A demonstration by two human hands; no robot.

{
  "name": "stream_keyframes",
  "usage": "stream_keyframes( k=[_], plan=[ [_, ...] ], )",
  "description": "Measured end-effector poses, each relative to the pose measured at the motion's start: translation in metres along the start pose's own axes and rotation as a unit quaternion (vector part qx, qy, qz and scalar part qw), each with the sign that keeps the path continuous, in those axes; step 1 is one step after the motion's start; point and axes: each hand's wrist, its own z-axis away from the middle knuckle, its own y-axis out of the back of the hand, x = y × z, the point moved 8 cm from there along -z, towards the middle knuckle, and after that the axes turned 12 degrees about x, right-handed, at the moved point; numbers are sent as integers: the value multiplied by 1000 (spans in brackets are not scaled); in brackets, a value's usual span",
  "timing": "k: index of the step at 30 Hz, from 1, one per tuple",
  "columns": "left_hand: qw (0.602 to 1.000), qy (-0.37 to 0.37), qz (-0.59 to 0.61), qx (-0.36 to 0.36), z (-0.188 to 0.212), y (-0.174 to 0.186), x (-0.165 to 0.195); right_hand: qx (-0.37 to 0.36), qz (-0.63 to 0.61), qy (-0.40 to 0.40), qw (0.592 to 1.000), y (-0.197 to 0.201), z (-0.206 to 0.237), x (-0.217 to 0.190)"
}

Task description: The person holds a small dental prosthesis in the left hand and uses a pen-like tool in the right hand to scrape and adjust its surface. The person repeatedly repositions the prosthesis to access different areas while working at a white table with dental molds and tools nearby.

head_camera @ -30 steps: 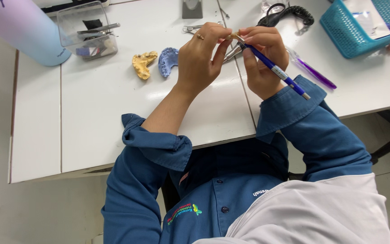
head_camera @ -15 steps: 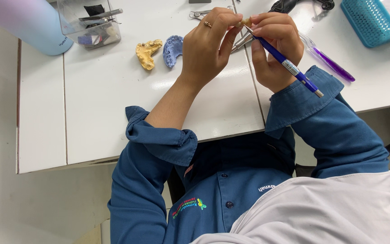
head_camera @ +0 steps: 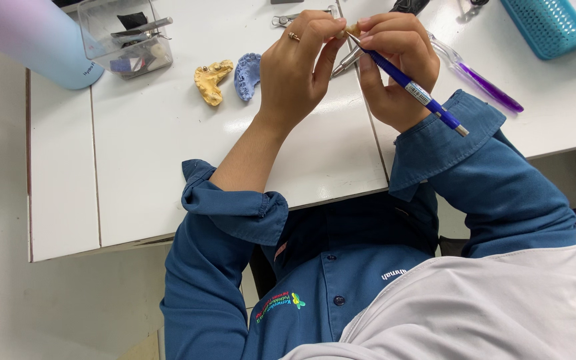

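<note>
My left hand (head_camera: 301, 63), a ring on one finger, pinches a small tan piece (head_camera: 353, 29) between its fingertips above the white table (head_camera: 168, 153). My right hand (head_camera: 395, 60) grips a blue pen (head_camera: 411, 87) whose tip rests against that piece. Under both hands, part of a metal tool (head_camera: 343, 63) shows on the table. To the left of my left hand lie a yellow dental cast (head_camera: 211, 80) and a blue dental cast (head_camera: 247, 75), side by side.
A clear plastic box (head_camera: 127, 40) with small tools and a pastel bottle (head_camera: 35, 43) stand at the far left. A purple pen (head_camera: 485, 81) lies right of my right hand. A teal basket (head_camera: 551, 27) sits at the far right corner.
The camera has shifted, so the table and hands sit differently in the frame. Both hands have stayed together, with the pen still at the small piece.
</note>
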Motion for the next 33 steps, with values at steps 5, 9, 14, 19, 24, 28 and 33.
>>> stream_keyframes(
  k=[5, 9, 14, 19, 24, 28, 33],
  plan=[
    [1000, 2, 6, -1, -1, 3, 1, -1, 11, -1, 1000, -2, -1, -3],
    [1000, 1, 4, -4, -1, 5, 0, -1, 7, 4, 1000, -3, 0, -2],
    [1000, 1, 10, -3, 0, 2, -1, 1, 11, 9, 1000, -1, 0, 2],
    [1000, -3, -2, 1, 1, 2, -1, -1, 11, 8, 1000, 1, 2, 4],
    [1000, -3, -4, 7, 1, 1, -2, -2, 1, 15, 1000, -1, 2, 6],
    [1000, -2, -3, 7, 1, 1, -2, -13, -2, 12, 1000, -2, 3, 8],
    [1000, -1, -3, 6, 3, 1, -1, -4, -6, 16, 1000, 0, 4, 6]
  ],
)
